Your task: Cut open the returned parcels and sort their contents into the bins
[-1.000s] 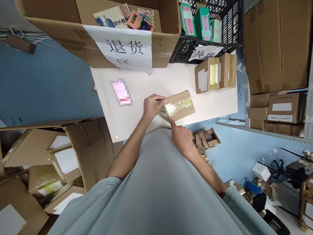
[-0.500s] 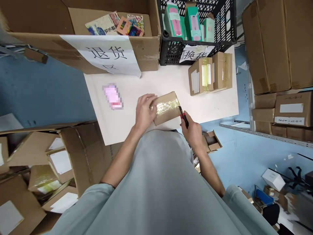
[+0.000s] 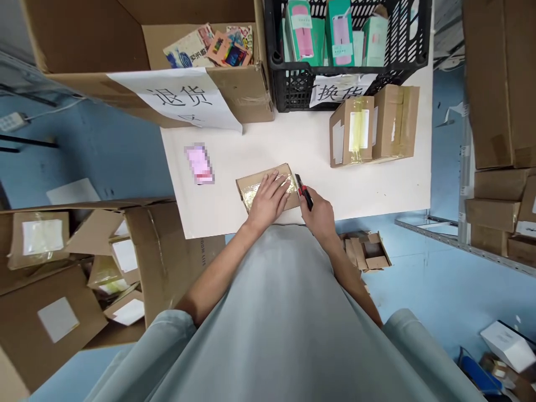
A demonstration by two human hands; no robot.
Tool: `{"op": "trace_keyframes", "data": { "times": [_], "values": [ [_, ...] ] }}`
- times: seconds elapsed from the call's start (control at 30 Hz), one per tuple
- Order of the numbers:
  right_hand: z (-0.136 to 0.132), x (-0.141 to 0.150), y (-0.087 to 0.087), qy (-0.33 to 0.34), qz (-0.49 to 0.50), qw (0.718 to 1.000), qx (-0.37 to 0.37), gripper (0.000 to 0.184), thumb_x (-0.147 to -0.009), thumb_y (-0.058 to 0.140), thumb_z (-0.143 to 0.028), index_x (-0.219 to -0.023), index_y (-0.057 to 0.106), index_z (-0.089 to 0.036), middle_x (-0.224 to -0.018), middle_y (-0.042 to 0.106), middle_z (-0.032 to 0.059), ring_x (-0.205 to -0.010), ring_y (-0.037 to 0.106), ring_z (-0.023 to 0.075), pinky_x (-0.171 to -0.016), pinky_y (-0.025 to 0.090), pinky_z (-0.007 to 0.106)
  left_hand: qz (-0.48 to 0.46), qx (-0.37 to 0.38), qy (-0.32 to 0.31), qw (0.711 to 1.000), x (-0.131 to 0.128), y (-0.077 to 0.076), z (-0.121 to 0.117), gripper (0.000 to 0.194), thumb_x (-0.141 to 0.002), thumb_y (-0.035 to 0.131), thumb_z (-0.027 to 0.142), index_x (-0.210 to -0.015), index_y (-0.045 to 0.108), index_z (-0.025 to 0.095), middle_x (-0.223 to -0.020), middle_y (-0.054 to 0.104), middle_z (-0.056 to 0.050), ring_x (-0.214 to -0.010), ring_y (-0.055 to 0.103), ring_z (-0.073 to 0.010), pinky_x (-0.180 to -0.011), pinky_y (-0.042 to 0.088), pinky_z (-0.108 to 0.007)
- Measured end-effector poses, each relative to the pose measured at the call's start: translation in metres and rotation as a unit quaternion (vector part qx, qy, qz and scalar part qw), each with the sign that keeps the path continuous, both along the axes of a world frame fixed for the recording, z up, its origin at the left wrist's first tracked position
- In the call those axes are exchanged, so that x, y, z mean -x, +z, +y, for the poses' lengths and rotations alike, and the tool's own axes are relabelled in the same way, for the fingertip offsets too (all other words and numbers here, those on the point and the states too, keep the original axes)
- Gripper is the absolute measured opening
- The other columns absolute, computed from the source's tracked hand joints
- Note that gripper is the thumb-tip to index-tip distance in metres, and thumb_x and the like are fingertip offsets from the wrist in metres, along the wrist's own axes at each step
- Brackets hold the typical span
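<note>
A small cardboard box [image 3: 250, 190] with shiny clear tape over its top lies near the front edge of the white table. My left hand [image 3: 267, 205] rests flat on top of it, fingers stretched out and slightly apart. A black and red box cutter [image 3: 305, 193] is gripped in my right hand [image 3: 320, 216], its front end at the box's right edge. Whether the blade touches the cardboard I cannot tell. On the table to the left lies a pink item [image 3: 200, 163], blurred out by pixels.
Behind stand a large open carton [image 3: 247, 100] with a paper sign and a black plastic crate [image 3: 288, 89] holding green boxes. Two taped cardboard boxes [image 3: 383, 131] sit on the table at the right. A big carton [image 3: 161, 262] of parcels is at lower left.
My left hand has gone from the box's left end to flat on its top. The box has shifted left and turned slightly. The cutter has stayed at its right end.
</note>
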State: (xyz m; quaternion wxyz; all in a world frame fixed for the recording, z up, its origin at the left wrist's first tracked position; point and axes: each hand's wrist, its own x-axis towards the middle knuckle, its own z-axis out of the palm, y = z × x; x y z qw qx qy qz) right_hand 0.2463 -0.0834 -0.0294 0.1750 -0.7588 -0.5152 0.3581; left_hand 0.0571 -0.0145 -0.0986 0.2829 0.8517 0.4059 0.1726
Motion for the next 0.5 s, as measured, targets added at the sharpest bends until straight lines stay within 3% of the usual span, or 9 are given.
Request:
{"op": "trace_keyframes", "data": {
  "times": [0.27, 0.5],
  "values": [
    [0.012, 0.005, 0.02, 0.087, -0.088, 0.986, 0.108, 0.049, -0.118, 0.036, -0.027, -0.158, 0.062, -0.019, -0.134, 0.081, 0.0136, -0.114, 0.078, 0.0293, -0.097, 0.056, 0.035, -0.008, 0.036, 0.013, 0.999, -0.003, 0.0, -0.004, 0.045, -0.119, 0.047, 0.039, -0.156, 0.067, 0.025, -0.166, 0.067, -0.013, -0.169, 0.047, -0.0346, -0.144, 0.029, -0.07],
    [0.024, 0.027, 0.045, 0.102, -0.179, 0.957, 0.204, 0.053, -0.121, 0.036, -0.025, -0.172, 0.048, -0.015, -0.137, 0.081, 0.0179, -0.119, 0.08, 0.0306, -0.098, 0.059, 0.036, -0.035, 0.055, 0.015, 0.998, -0.006, -0.001, -0.006, 0.045, -0.119, 0.047, 0.039, -0.155, 0.068, 0.026, -0.166, 0.066, -0.013, -0.171, 0.044, -0.0343, -0.145, 0.026, -0.07]
  ]
}}
